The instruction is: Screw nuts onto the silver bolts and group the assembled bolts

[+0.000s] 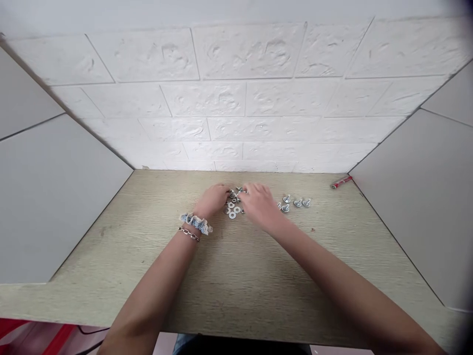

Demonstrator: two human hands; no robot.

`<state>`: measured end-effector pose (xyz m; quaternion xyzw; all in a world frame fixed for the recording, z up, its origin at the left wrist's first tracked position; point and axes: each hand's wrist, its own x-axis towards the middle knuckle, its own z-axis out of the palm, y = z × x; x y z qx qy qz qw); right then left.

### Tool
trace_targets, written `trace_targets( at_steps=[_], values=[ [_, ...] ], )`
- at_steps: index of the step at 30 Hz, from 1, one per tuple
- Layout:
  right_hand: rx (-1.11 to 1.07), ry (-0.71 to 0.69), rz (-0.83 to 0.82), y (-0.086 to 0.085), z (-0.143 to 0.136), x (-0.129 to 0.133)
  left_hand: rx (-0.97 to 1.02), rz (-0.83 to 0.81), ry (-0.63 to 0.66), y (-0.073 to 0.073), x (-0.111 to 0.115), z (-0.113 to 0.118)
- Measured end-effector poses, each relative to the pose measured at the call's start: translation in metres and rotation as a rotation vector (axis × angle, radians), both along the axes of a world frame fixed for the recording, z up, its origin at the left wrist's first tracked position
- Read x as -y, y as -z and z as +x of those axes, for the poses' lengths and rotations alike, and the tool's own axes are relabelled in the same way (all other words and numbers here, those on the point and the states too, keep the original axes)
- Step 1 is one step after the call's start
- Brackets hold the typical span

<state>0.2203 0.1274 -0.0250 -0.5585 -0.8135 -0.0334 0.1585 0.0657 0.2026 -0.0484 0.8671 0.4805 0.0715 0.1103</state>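
Pale wood tabletop point(236, 276) against a white brick wall point(236, 98).
Left hand point(213, 199) and right hand point(259, 202) meet over washers point(232, 209) at the far middle; grips too small to tell. Wing nuts point(295, 202) lie right.

Bright, even light; soft shadows, wide-angle bending, dark right corners.

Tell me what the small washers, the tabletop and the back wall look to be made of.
Washers: likely steel or zinc-plated metal, silvery and shiny. Tabletop: pale wood-grain, probably laminate, matte streaks. Back wall: white brick-pattern panels, embossed texture, possibly foam.
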Motion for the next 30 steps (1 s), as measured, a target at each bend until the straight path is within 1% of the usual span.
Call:
trace_targets(
  at_steps=[2, 5, 8, 10, 12, 14, 15, 18, 21, 23, 26, 30],
  values=[
    [0.114, -0.059, 0.076, 0.007, -0.011, -0.008, 0.039, 0.019, -0.002, 0.003, -0.001, -0.001],
    [0.171, -0.082, 0.138, 0.016, -0.024, -0.015, 0.118, 0.001, -0.030, 0.006, -0.004, -0.006],
    [0.191, -0.083, 0.151, 0.023, -0.032, -0.017, 0.231, -0.033, -0.159, 0.002, -0.004, -0.015],
    [0.199, -0.075, 0.147, 0.026, -0.035, -0.017, 0.368, -0.073, -0.277, -0.003, 0.000, -0.021],
    [0.185, -0.043, 0.147, 0.028, -0.036, -0.014, 0.571, -0.179, -0.380, -0.008, 0.007, -0.025],
    [0.141, -0.005, 0.145, 0.029, -0.036, -0.009, 0.817, -0.364, -0.443, -0.011, 0.017, -0.026],
    [0.113, 0.010, 0.137, 0.030, -0.036, -0.006, 0.942, -0.462, -0.455, -0.012, 0.022, -0.026],
    [0.058, 0.019, 0.084, 0.032, -0.036, 0.004, 1.239, -0.722, -0.464, -0.011, 0.036, -0.024],
    [0.030, 0.031, 0.014, 0.035, -0.039, 0.013, 1.398, -0.882, -0.419, -0.008, 0.046, -0.021],
    [0.006, 0.047, -0.017, 0.038, -0.041, 0.017, 1.428, -0.959, -0.362, -0.006, 0.050, -0.018],
    [-0.029, 0.071, -0.022, 0.042, -0.045, 0.023, 1.407, -1.042, -0.297, -0.004, 0.054, -0.014],
    [-0.076, 0.092, 0.000, 0.045, -0.045, 0.028, 1.399, -1.072, -0.278, -0.003, 0.055, -0.013]
  ],
)
